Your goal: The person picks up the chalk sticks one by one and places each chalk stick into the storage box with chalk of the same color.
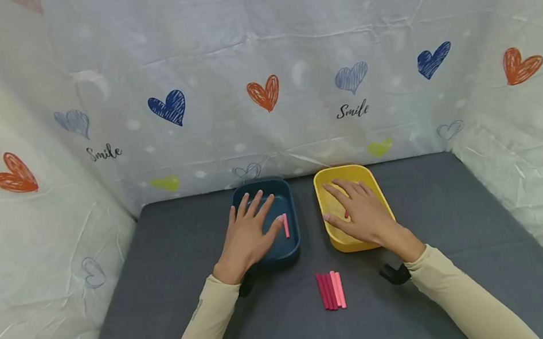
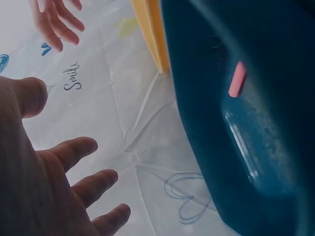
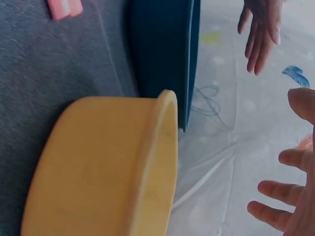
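Over the dark blue bin (image 1: 291, 204) my left hand (image 1: 248, 235) is held with spread fingers, nothing in its grasp. A pink stick (image 1: 286, 226) lies inside that bin near its right wall; the left wrist view shows the same pink stick (image 2: 238, 79). My right hand (image 1: 363, 215) hovers above the yellow bin (image 1: 355, 247), its fingers also extended and holding nothing. Under it, a small piece of a red stick (image 1: 347, 214) peeks out, mostly hidden by the hand. Both wrist views show the hands raised higher than the bin rims.
In front of the bins, several dark red sticks (image 1: 326, 291) and lighter pink sticks (image 1: 338, 290) lie side by side on the dark grey table cloth (image 1: 184, 251). A white curtain with printed hearts (image 1: 253, 39) stands behind the table and along both sides.
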A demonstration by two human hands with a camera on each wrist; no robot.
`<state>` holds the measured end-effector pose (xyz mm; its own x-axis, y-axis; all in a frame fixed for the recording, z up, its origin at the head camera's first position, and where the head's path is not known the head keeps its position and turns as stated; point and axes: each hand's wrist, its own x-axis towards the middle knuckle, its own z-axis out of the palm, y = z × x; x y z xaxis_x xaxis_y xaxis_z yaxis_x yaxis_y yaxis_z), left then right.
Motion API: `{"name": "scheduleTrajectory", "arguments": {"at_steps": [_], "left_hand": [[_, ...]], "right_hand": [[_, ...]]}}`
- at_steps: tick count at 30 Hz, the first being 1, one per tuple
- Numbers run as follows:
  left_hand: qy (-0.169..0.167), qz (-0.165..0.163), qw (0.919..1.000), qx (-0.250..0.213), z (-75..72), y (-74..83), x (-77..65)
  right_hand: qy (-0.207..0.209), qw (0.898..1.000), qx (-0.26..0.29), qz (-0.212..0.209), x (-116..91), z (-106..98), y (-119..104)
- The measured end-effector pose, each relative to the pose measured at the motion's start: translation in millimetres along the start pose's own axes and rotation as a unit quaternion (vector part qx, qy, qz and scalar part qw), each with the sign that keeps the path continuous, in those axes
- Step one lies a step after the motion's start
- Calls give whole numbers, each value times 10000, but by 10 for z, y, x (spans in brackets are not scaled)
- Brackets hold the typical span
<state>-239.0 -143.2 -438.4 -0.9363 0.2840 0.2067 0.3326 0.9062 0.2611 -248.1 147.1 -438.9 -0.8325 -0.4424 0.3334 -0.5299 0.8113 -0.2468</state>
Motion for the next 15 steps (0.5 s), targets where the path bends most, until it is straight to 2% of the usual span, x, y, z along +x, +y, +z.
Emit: {"name": "scheduleTrajectory", "arguments": {"at_steps": [5, 15], "left_hand": [[58, 110, 9999, 63, 15, -31, -121], [10, 27, 9994, 335, 30, -199, -366]], "right_hand": [[251, 9994, 130, -202, -138, 21, -27], [414, 9978, 314, -401, -405, 107, -38]]}}
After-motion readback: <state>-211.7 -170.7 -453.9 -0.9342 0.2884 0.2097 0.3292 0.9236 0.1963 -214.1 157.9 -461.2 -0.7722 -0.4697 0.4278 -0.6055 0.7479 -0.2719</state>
